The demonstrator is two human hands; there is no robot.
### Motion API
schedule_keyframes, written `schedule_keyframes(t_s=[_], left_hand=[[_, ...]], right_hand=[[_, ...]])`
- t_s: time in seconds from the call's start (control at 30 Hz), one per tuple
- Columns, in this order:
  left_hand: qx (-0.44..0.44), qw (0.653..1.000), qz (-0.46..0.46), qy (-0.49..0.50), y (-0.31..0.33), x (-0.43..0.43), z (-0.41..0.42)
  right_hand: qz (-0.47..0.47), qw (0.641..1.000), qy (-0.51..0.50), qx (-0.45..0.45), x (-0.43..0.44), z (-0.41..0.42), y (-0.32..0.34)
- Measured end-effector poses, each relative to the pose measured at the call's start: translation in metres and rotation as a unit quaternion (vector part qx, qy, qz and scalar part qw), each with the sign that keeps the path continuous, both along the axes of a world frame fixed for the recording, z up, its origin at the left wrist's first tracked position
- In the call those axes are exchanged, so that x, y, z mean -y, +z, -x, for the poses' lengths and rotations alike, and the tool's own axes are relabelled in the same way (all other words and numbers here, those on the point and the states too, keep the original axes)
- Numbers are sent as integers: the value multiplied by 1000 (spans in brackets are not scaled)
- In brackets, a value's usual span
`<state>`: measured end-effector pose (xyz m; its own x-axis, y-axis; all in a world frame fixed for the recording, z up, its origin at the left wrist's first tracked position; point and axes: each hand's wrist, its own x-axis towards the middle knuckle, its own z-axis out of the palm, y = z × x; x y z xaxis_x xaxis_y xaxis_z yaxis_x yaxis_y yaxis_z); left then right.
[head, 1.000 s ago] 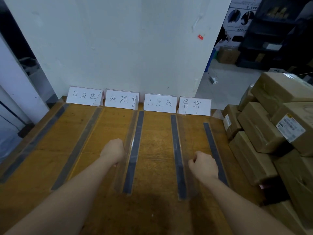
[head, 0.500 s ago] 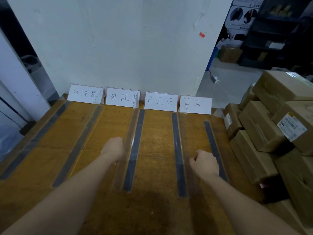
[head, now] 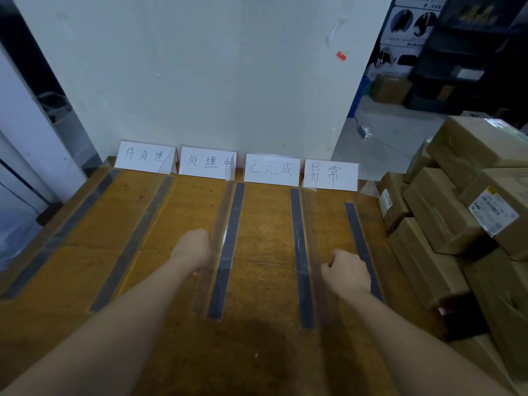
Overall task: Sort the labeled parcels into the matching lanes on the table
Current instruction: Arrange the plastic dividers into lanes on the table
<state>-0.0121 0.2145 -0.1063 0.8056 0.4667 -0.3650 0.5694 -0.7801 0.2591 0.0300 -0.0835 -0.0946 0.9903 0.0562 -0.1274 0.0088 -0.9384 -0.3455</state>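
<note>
Left hand (head: 193, 250) and right hand (head: 345, 271) fisted on desk (head: 265, 252) beside clear dividers (head: 220, 224); grip unclear. Parcels (head: 440, 212) stacked at right.

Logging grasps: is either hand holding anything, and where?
Cannot be told: the left hand and right hand are curled beside the clear dividers, midway along, but no real grip is visible.

Parcels (head: 445, 224): brown cartons, some labelled, were stacked right of lanes (head: 265, 238). Four strip-divided lanes, each headed by a handwritten card (head: 271, 170).

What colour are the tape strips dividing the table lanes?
The tape strips are dark grey; head view shows them best.
</note>
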Motion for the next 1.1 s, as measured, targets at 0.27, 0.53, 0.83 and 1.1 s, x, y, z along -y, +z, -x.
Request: schedule_keyframes(t_s=[0.27, 0.53, 0.83, 1.1], left_hand=[[13, 1000, -20, 11, -1, 0, 3], [23, 999, -37, 6, -2, 2, 4], [18, 999, -31, 5, -1, 1, 5], [9, 999, -33, -2, 4, 3, 4]], right_hand=[[15, 1000, 17, -1, 4, 1, 2], [10, 1000, 16, 4, 4, 1, 3], [10, 1000, 20, -11, 3, 2, 5], [22, 1000, 21, -4, 5, 3, 7]])
